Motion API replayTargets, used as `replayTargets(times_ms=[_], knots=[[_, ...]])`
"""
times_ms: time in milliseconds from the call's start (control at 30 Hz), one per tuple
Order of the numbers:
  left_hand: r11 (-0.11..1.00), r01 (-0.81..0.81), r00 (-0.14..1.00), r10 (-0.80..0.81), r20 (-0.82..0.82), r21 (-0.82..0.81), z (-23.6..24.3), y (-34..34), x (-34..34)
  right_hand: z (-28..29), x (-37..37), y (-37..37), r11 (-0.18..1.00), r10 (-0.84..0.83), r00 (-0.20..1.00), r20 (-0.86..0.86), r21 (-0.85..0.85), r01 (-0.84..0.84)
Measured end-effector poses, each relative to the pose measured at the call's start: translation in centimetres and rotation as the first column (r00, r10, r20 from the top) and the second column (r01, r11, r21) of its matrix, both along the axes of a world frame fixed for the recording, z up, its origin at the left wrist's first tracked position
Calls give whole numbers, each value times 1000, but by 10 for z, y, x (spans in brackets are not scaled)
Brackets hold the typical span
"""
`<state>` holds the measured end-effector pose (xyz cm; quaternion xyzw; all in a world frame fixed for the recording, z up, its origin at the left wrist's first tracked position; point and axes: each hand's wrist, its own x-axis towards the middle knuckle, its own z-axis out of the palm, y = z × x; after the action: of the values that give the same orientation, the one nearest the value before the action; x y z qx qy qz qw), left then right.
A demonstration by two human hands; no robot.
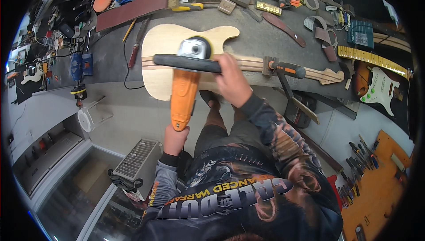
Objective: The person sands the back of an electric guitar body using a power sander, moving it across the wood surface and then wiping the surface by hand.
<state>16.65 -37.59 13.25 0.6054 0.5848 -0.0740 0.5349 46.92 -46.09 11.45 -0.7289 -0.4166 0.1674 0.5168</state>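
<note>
A pale wooden electric guitar body (157, 42) with a striped neck lies flat on the dark workbench (248, 24). Over it is an orange disc sander (183, 91) with a silver head and a black loop handle (186, 62). Its round, yellow-edged pad (204, 44) rests on or just above the wood; the contact is hidden. My left hand (175, 139) is wrapped round the rear end of the orange housing. My right hand (232, 81) grips the right end of the loop handle, above the lower edge of the guitar body.
A bar clamp (287, 69) holds the guitar's neck at the bench edge. Beyond lie sanding blocks (226, 6), a long sanding board (133, 12) and a red-handled file (133, 55). A sunburst guitar body (372, 84) sits at the right. A white stool (90, 113) stands below left.
</note>
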Motion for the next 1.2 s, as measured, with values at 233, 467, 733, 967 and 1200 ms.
replayTargets(times_ms=[233,467,733,967,1200], knots=[[974,217,975,-220,42,59,2,-16,-23,14,-28,-65,991,-59,994,-92,-124,47],[992,98,994,-102,44,82,1,-29,-81,13,-63,-27,990,116,983,-141,-67,-126],[987,-163,986,163,-28,-3,-6,20,-85,1,-68,92,973,228,973,-36,43,-226],[994,-109,994,109,1,-22,-5,22,-46,0,-37,63,990,144,990,2,9,-144],[977,203,977,-207,59,60,1,-18,-31,32,-20,-59,980,2,994,-105,-199,-23]])
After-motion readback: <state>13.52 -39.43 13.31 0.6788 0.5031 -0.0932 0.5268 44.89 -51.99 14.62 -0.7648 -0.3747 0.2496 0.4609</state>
